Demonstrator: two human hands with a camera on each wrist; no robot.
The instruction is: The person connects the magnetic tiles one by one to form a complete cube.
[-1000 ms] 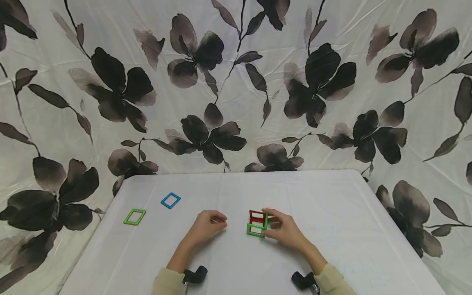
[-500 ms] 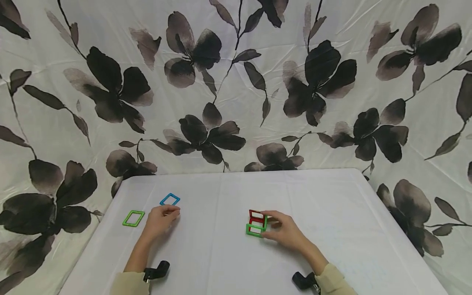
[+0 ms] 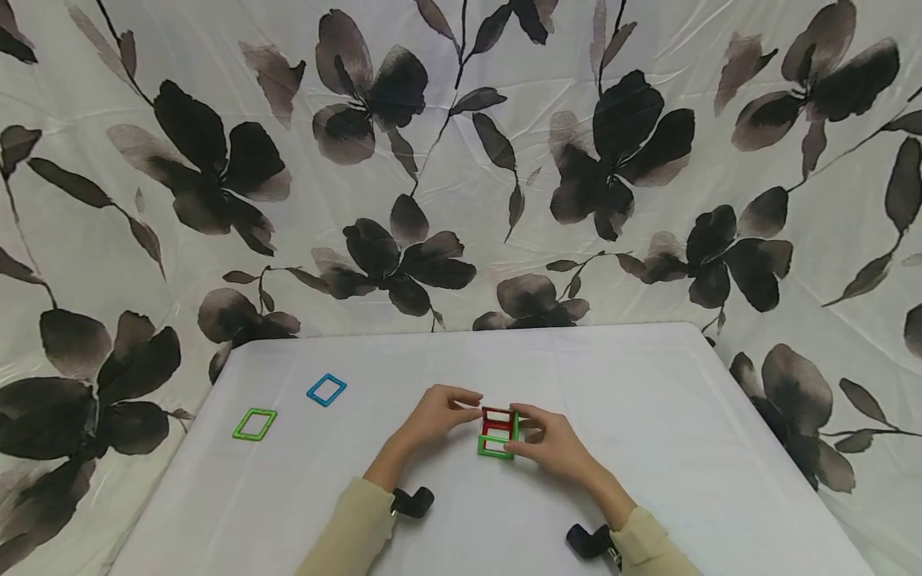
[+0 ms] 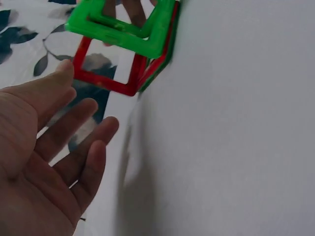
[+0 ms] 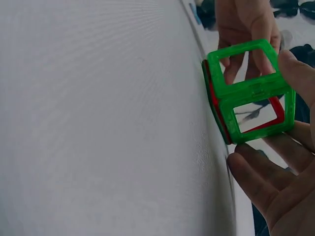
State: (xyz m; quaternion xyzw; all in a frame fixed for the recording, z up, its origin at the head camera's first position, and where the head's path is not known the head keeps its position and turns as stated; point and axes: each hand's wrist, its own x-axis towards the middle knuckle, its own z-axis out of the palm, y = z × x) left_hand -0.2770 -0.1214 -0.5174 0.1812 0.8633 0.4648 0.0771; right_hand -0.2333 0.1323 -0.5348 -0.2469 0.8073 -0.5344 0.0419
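A small open box of magnetic tiles stands on the white table, with a red tile (image 3: 497, 426) upright at its back and a green tile (image 3: 495, 456) at its front. My right hand (image 3: 555, 440) holds the box at its right side, thumb at the front and fingers towards the back. In the right wrist view, two green frames (image 5: 256, 88) face that palm. From the left, my left hand (image 3: 435, 416) reaches beside the red tile, fingers loosely bent and nothing between them. The left wrist view shows a fingertip right at the edge of the red frame (image 4: 106, 83).
Flat on the left of the table (image 3: 648, 384) lie a lime green tile (image 3: 247, 438) and a blue tile (image 3: 337, 395), apart from each other. A floral cloth (image 3: 519, 240) hangs behind the table's back edge. Each wrist carries a black camera (image 3: 414, 502).
My left hand swung left to near the blue tile, then came back right to the box's left side. The right hand keeps its hold; the lime and blue tiles stay on the table.
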